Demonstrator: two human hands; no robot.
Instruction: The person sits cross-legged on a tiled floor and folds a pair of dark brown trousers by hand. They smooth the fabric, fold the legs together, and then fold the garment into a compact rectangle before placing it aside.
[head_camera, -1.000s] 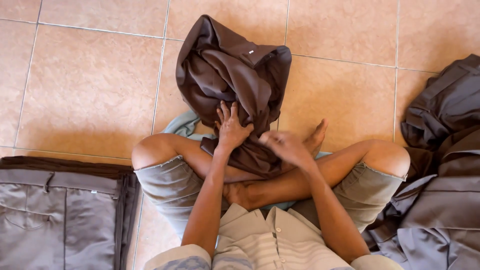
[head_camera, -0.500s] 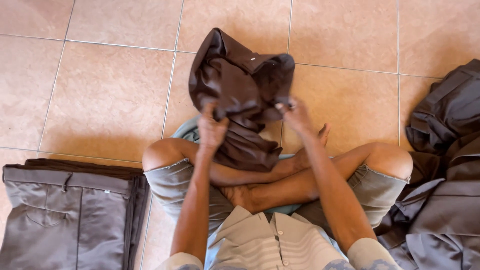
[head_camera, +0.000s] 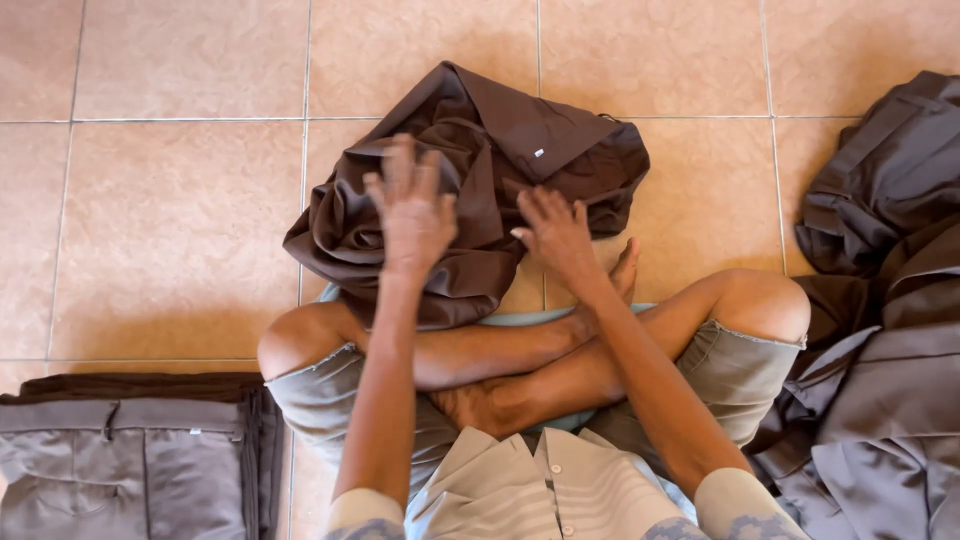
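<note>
A crumpled dark brown garment (head_camera: 480, 180) lies on the tiled floor in front of my crossed legs. My left hand (head_camera: 412, 208) hovers over its left part with fingers spread, blurred by motion. On the garment's lower right part rests my right hand (head_camera: 556, 232), fingers apart and flat on the cloth. Neither hand grips the fabric.
A stack of folded grey and brown trousers (head_camera: 130, 450) lies at the lower left. A heap of unfolded grey and brown garments (head_camera: 880, 300) fills the right side. Beige floor tiles (head_camera: 170, 220) surround the brown garment. I sit cross-legged on a light blue mat (head_camera: 525, 317).
The garment has dropped from being held up to lying on the floor. Both hands let go of it and now sit open over it.
</note>
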